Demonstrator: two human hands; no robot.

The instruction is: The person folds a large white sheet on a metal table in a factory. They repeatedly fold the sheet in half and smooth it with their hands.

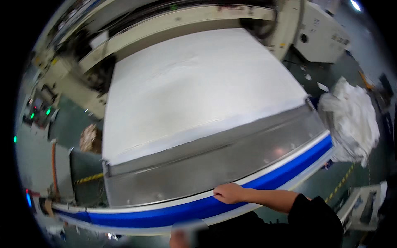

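My right hand (228, 193) is closed in a fist against the white and blue edge rail (165, 218) of a wide machine table. I see nothing in its fingers. Low in the picture, my left hand (178, 240) is partly in view and blurred. It appears closed on a pale, smooth, flat thing (191, 227), too smeared to name. Beyond the rail runs a grey metal plate (215, 169). Past that, a broad white sheet of material (202, 91) lies on the table, slightly wrinkled toward its far part.
A beige machine beam (178, 25) spans the table's far end. White fabric or sheeting (349, 120) is heaped at the right. A brown bundle (90, 138) stands on the floor at the left, near a grey cabinet (39, 165). Yellow-black tape (89, 178) marks the floor.
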